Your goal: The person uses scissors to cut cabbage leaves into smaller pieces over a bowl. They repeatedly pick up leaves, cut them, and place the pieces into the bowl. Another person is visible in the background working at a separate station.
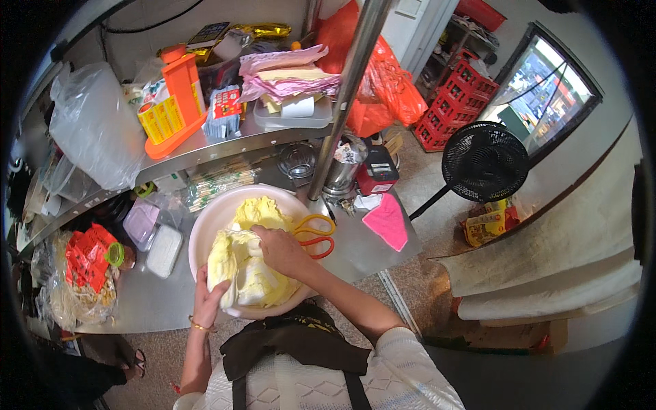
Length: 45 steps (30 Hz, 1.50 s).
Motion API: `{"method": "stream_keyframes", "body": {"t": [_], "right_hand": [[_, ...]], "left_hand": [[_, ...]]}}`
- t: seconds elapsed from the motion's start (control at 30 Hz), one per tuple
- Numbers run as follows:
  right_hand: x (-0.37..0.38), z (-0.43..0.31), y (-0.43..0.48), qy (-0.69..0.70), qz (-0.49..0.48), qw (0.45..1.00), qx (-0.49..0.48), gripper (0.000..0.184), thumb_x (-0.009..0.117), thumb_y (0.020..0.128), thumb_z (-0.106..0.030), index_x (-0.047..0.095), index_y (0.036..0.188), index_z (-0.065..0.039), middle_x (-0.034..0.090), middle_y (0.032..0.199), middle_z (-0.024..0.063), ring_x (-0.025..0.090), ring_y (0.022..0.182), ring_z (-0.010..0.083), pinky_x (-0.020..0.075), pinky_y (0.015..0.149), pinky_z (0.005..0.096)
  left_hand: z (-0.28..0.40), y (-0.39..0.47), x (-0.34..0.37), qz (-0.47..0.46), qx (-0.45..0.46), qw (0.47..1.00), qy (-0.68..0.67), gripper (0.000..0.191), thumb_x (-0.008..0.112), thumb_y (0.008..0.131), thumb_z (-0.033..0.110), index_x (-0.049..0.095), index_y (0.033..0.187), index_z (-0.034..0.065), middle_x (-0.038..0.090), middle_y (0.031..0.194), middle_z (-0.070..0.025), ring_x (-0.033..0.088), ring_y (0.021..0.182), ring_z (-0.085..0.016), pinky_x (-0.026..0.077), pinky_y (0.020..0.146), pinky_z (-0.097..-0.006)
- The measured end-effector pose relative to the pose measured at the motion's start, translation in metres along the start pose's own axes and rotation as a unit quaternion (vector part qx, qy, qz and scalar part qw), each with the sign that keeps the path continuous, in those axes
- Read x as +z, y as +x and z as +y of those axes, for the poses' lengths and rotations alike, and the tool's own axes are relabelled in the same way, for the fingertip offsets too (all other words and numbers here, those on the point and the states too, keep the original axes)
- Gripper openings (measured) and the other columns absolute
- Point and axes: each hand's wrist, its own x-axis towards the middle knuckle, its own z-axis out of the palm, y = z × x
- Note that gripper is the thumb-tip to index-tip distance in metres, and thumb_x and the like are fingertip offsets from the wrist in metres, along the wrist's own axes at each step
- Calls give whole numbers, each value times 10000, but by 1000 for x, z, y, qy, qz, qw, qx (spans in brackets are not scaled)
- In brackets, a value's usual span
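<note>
A pale plastic basin stands at the counter's front edge, holding yellow napa cabbage leaves. My left hand grips a piece of napa cabbage from the side, thumb in front, over the basin's left half. The fingers of my right hand are closed on the upper end of that same piece; its fingertips are partly hidden. More cabbage lies below my right hand. Scissors with a yellow loop and a red loop rest at the basin's right rim, blades out of sight.
A steel post rises behind the basin, beside a loaded shelf. Bagged skewers lie behind it. To the right are a pink cloth and a black fan. A person's foot shows lower left.
</note>
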Motion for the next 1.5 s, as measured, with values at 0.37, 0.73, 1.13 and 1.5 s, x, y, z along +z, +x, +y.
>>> {"method": "stream_keyframes", "body": {"t": [0.37,0.73,1.13,1.5], "right_hand": [[28,6,11,-2,128,990,-53,648,644,838,-346,457,1336,25,532,1292,221,522,1179,335,391,1014,417],[42,-30,-11,215,-51,973,64,901,571,839,-484,220,1405,122,492,1228,375,530,1149,440,415,972,432],[31,-21,-8,200,-119,972,42,955,650,813,-388,155,1429,149,338,1425,351,369,1338,402,288,1121,393],[29,-25,-8,297,-136,944,55,826,629,798,-143,178,1458,66,595,1172,251,624,1059,305,530,831,354]], "left_hand": [[-5,1,-10,-54,-144,879,-451,477,384,990,473,512,1263,104,646,1003,-134,660,778,-259,575,530,-344],[-7,1,30,-71,-140,974,-164,569,324,988,568,503,1145,52,626,813,-86,609,603,-171,513,518,-290],[-30,2,18,-36,-71,977,196,756,437,962,520,212,1370,-76,351,1283,-244,341,1162,-290,305,952,-348],[-22,6,17,-28,-68,996,-40,783,413,981,524,262,1399,-121,487,1327,-229,496,1213,-265,403,1003,-325]]}}
